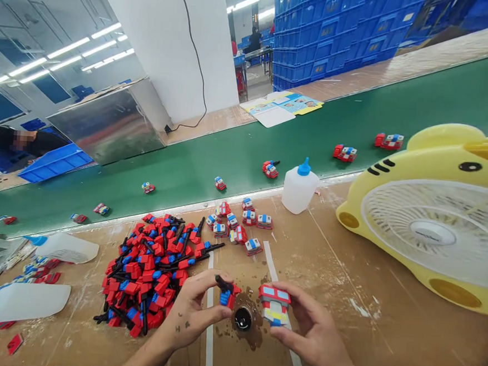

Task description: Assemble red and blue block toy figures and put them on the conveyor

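Head view — left fingers (217,315) pinch red piece (227,299), black rod (222,283) pointing up-left; right fingers (286,337) hold block (275,306).

Factory: green conveyor (246,150), stacked crates (325,35)

My red-and-blue piece (226,299) and red-and-grey block (275,305) look like smooth, hard plastic; my brown worktop (337,279) is scuffed, the green belt (181,173) smooth, softly shining, the upright bottle (297,191) translucent plastic.

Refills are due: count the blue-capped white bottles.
3. One bottle stands left of the yellow fan, by the green belt; a second bottle is left of the red-and-blue pile; a third bottle is just nearer the wearer. Others may be hidden.
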`<state>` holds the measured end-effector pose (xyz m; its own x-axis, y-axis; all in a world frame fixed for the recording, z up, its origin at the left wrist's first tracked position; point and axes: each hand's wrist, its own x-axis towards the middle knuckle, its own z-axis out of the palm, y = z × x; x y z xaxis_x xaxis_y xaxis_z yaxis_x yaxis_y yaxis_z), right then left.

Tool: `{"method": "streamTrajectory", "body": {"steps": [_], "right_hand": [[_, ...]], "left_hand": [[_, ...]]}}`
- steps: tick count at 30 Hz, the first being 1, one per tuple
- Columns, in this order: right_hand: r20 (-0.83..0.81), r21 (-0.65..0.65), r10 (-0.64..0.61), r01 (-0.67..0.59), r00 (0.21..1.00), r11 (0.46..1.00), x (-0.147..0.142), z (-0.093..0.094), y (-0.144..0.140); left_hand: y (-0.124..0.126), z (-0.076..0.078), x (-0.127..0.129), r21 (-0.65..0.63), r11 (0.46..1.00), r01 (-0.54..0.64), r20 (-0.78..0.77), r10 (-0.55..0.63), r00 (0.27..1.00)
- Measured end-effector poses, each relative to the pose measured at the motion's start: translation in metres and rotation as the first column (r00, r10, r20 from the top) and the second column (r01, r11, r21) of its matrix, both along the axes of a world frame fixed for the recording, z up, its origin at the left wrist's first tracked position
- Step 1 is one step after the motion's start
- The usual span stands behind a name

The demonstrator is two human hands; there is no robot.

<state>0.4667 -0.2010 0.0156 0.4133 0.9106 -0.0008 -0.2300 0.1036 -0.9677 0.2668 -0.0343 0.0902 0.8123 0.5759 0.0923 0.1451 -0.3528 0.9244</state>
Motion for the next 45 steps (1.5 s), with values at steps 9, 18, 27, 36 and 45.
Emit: {"method": "streamTrajectory", "body": {"steps": [9, 18, 27, 36, 45], "right_hand": [[0.666, 0.178, -0.033, -0.116, 0.745, 0.977, -0.002, 0.039, 0.040], [0.815, 0.189, -0.146, -0.019, 0.561, 0.982, 0.010, 0.071, 0.166], [0.824, -0.387, 0.279, 0.129, 0.493, 0.913, 0.116, 0.080, 0.360], [0.811, -0.403, 0.297, 0.115, 0.504, 0.908, 0.135, 0.057, 0.357], [0.028, -0.027, 0.146, -0.145, 0.989, 0.989, 0.079, 0.072, 0.171]], "left_hand": [[-0.010, -0.006, 0.021, -0.216, 0.970, -0.114, 0.052, 0.128, 0.990], [0.069, -0.005, 0.107, 0.050, 0.850, -0.524, 0.093, 0.519, 0.850], [0.282, 0.009, 0.151, 0.419, 0.807, -0.415, -0.361, 0.568, 0.740], [0.316, -0.019, 0.224, 0.429, 0.903, 0.020, -0.724, 0.330, 0.606], [0.273, -0.006, 0.208, 0.522, 0.836, 0.168, -0.700, 0.308, 0.644]]}}
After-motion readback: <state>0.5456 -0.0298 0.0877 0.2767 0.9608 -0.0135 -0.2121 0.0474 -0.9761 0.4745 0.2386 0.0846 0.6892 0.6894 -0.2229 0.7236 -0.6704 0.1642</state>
